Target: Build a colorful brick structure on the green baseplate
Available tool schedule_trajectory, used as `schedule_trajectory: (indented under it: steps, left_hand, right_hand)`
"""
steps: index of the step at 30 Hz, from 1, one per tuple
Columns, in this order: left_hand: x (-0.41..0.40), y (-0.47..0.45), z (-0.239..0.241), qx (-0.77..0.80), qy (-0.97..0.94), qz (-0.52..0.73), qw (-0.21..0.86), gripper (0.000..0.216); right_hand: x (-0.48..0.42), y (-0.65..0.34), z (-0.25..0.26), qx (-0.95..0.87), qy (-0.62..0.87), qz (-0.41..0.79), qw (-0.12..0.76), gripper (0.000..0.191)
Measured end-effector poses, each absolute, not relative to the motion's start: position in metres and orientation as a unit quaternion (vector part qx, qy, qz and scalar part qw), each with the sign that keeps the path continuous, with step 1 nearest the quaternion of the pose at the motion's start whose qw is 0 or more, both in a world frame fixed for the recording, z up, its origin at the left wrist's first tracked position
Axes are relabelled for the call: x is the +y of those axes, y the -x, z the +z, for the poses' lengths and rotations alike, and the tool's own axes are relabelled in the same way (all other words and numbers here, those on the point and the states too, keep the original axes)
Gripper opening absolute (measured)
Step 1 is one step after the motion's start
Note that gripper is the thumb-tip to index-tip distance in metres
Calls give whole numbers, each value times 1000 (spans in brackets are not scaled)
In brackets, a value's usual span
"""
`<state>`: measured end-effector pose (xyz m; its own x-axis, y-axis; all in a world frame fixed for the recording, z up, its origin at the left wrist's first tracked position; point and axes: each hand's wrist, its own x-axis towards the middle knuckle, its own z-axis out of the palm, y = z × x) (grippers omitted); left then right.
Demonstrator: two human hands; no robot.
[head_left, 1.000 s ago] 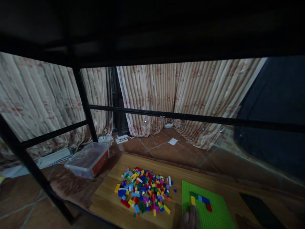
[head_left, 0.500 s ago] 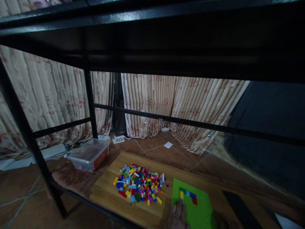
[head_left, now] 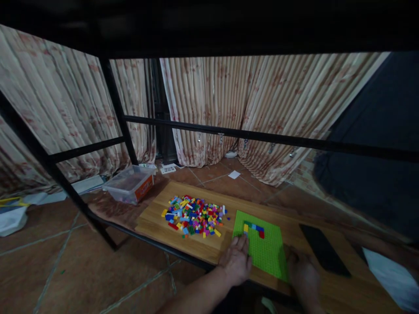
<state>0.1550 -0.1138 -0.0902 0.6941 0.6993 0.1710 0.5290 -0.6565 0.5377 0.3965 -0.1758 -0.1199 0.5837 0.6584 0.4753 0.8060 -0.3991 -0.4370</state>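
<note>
A green baseplate lies on the wooden board, bearing a hook-shaped line of toy bricks in yellow, green, blue and red. My left hand reaches over the plate's left side. Its fingers are pressed together at the lower end of the line, by the yellow brick, and hide what is under them. Beside the plate's right edge is my right hand, dim and slightly blurred, with curled fingers; whatever they hold is hidden. To the left a heap of loose toy bricks spreads over the board.
The wooden board sits inside a black metal frame with a dark slab overhead. A clear plastic box stands at the far left end. A black flat strip and a white sheet lie to the right.
The view has tilted down, so the board and plate sit higher and both forearms show more. My left hand stays at the brick line; my right hand is now plainer at the plate's right edge.
</note>
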Motion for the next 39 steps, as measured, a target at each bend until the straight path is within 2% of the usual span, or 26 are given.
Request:
schedule_trajectory:
  steps: [8, 19, 22, 25, 28, 33, 39]
  left_hand:
    - [-112, -159, -95, 334, -911, 173, 170, 58]
    - [-113, -157, -87, 343, -901, 194, 180, 55]
    - [-113, -159, -84, 353, -896, 184, 194, 55]
    - [-115, -162, -82, 364, -888, 184, 211, 55]
    - [-119, -159, -81, 364, -878, 202, 235, 55]
    - [-119, -121, -75, 377, -851, 276, 241, 51]
    - [-84, -38, -62, 487, -781, 358, 159, 42]
  right_hand:
    - [-175, -398, -128, -438, 839, -137, 292, 46]
    - [-164, -373, -107, -434, 851, -48, 293, 46]
    - [-157, -343, -106, -401, 873, -69, 269, 50]
    - [-155, -319, -101, -399, 893, -100, 185, 47]
    - [-157, -313, -94, -407, 895, -96, 157, 46]
    - [-158, -318, -93, -407, 899, -85, 135, 46]
    - [-159, -318, -95, -411, 899, -75, 129, 49]
